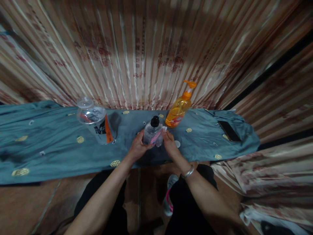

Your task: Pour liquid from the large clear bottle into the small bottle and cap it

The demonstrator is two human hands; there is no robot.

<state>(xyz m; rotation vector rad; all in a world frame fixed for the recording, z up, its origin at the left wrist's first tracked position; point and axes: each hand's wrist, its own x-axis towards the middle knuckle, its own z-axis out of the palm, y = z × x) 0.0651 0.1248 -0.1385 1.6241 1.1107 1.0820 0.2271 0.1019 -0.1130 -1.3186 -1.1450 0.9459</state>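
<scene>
A clear bottle with a black cap (152, 132) and a pink patch on its side is upright at the middle of the cloth-covered surface. My left hand (140, 146) is wrapped round its left side. On the other side, my right hand (168, 138) pinches a crumpled white wipe (160, 138) against the bottle. Just beyond my right hand, an orange pump bottle (178, 111) of amber liquid stands slightly tilted in view. A small white disc (177, 144) lies by my right wrist.
To the left stands a large clear plastic container (96, 122) with an orange and black label. A dark phone (229, 131) lies at the right. The teal cloth (61, 156) covers a narrow surface. Behind it hangs a pleated curtain (151, 58).
</scene>
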